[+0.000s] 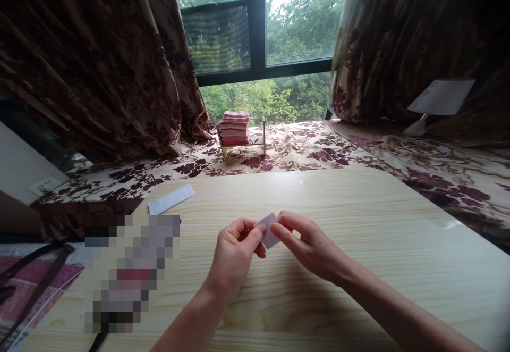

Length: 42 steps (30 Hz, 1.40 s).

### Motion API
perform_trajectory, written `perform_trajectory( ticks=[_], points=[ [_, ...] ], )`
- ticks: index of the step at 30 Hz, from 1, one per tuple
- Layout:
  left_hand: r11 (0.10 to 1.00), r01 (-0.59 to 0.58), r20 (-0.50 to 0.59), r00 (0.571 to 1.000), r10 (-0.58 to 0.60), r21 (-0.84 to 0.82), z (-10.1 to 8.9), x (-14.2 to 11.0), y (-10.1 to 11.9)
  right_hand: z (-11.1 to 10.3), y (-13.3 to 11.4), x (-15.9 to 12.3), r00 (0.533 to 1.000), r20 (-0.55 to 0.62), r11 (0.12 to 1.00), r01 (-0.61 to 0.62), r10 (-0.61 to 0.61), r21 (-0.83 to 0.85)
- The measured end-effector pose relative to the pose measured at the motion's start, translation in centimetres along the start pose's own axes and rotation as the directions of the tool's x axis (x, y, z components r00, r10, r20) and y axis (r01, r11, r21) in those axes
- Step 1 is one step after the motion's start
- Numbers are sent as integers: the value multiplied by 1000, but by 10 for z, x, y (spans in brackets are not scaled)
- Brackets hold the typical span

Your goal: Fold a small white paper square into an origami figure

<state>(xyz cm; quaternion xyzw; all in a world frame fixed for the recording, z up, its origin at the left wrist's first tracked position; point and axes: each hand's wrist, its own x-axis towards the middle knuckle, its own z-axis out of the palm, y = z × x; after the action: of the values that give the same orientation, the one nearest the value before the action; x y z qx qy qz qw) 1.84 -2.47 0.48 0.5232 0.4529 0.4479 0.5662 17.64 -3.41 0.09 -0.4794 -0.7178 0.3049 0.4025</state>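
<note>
Pinching a small pale card [270, 239] between the thumb and fingers of our left hand [234, 246], we hold it below the frame's centre, over the wood-grain table [382, 267]. Our right hand [313, 245] curls thumb and forefinger at the card's right edge, though we cannot tell whether they grip; left of centre lies a printed paper strip [171, 199]

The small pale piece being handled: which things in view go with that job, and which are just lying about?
In use: pale flat piece, left hand, right hand.

Seemingly just lying about: white strip, striped stack, lamp.
</note>
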Motion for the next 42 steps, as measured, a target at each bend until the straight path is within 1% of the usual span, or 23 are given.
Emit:
perform_trajectory(
  ticks=[2,4,8,11,14,19,23,30,35,39,42],
  points=[
    [1000,15,36,999,-14,-23,0,0,-1,2,-1,-1,1000,18,1000,21,-22,11],
    [1000,-1,58,998,0,16,0,0,0,3,-1,0,999,24,999,41,-41,19],
    [986,-106,75,993,97,129,-2,-3,4,1,-2,1,998,18,998,63,-64,16],
    [973,-142,90,988,127,181,-4,-3,6,0,-3,0,997,13,997,71,-71,19],
    [966,-146,88,988,130,214,-6,-2,7,-2,-3,0,998,8,998,57,-58,38],
    [984,-89,5,996,89,156,-8,2,6,-2,-1,0,999,-6,998,33,-32,60],
    [988,-68,51,997,61,138,-9,3,4,-1,0,-1,1000,-2,998,11,-11,66],
    [977,-118,123,988,96,180,-9,2,4,1,-2,-1,999,31,996,15,-18,91],
    [975,-116,77,992,103,188,-8,1,6,0,1,0,999,29,997,25,-27,76],
    [973,-108,39,994,103,202,-7,1,8,0,3,2,1000,6,998,-14,13,66],
    [974,-104,17,995,103,200,-6,2,8,-1,4,2,999,26,995,-27,25,92]
  ],
)
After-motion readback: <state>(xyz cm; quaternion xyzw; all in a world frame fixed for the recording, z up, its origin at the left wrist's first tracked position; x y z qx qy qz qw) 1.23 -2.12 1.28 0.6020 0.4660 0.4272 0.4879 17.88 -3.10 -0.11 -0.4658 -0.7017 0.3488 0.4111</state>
